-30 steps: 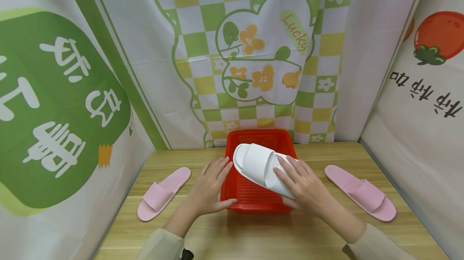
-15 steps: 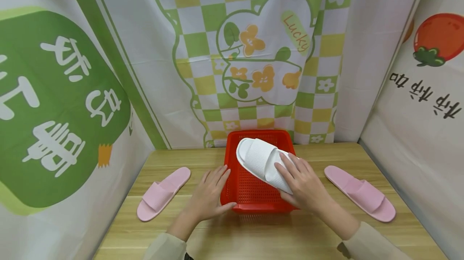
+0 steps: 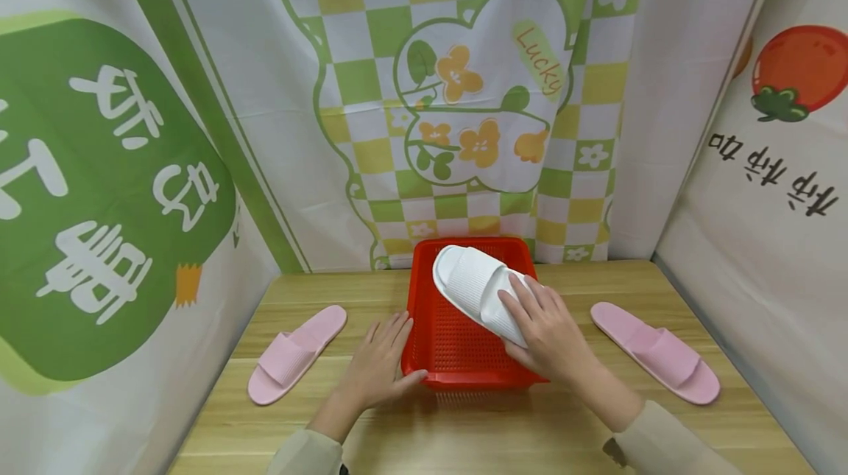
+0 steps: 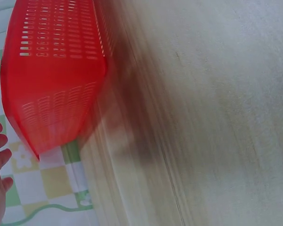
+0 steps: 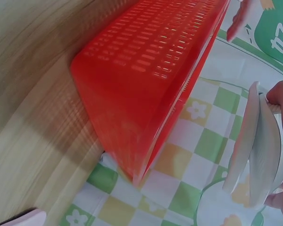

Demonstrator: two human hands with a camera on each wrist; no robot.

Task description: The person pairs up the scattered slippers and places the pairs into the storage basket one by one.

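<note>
My right hand (image 3: 553,335) grips white ribbed slippers (image 3: 475,282) by the heel end, tilted above the red plastic basket (image 3: 424,379). The head view shows one strap; in the right wrist view two white soles (image 5: 266,150) lie against each other, thumb and fingers around them. My left hand (image 3: 377,364) is at the basket's left front corner, fingers extended and thumb spread along the front rim; whether it touches the rim I cannot tell. In the left wrist view, fingertips (image 4: 4,157) appear beside the basket wall (image 4: 52,75).
A pink slipper (image 3: 298,353) lies on the wooden table (image 3: 477,438) to the left, and another pink slipper (image 3: 656,350) to the right. Printed cloth (image 3: 371,92) hangs behind the basket, with cloth walls on both sides.
My right hand has lifted the white slippers slightly up and away over the basket. The left hand has drawn back a little along the basket's left side. The pink slippers stay put.
</note>
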